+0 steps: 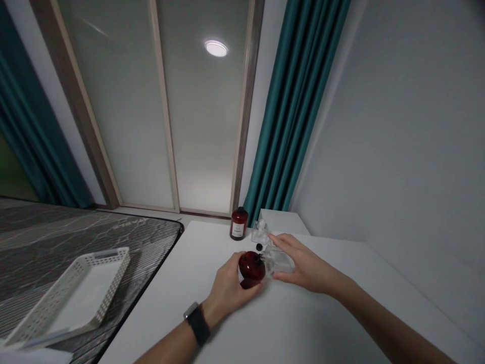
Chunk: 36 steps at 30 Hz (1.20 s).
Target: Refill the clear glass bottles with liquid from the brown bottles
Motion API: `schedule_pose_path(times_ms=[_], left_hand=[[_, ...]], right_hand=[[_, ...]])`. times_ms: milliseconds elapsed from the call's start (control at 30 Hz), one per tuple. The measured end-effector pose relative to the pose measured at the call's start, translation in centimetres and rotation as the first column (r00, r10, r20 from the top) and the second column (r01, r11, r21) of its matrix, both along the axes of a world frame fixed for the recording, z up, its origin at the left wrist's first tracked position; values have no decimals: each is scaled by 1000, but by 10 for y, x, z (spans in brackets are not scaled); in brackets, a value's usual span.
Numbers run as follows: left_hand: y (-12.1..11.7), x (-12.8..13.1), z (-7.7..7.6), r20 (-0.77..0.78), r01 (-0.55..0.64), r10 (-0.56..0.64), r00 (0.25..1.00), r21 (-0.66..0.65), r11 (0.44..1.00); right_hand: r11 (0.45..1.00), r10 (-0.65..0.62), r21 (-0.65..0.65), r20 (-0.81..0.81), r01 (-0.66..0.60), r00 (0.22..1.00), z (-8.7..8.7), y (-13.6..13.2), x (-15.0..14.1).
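Your white worktop (182, 303) carries a labelled dark-red bottle (238, 225), standing upright. Beyond that bottle are frosted sliding doors (204, 126); behind it to the right hangs a teal curtain (291, 116); well to its left lies a white perforated basket (115, 283). Nearer you than that bottle, the fingers of your left hand (229, 288) grip a round dark-red bottle (252, 265) between them, while your right hand's (303, 265) fingers clasp a clear glass bottle (280, 262) beside it.
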<state>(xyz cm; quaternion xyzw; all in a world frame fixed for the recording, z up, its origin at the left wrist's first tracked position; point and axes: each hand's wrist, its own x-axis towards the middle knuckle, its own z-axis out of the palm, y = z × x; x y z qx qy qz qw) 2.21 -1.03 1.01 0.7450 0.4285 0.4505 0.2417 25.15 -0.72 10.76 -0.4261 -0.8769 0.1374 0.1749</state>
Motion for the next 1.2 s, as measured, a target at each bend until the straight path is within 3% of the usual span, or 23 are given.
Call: schedule_pose_path(times_ms=[767, 1200], left_hand=[[-1, 0, -1, 38, 28, -27, 999, -34, 999], [-1, 0, 0, 62, 33, -30, 998, -47, 998]], right_hand=[[999, 34, -10, 61, -34, 998, 16, 1, -1], [999, 44, 4, 60, -44, 997, 13, 7, 1]])
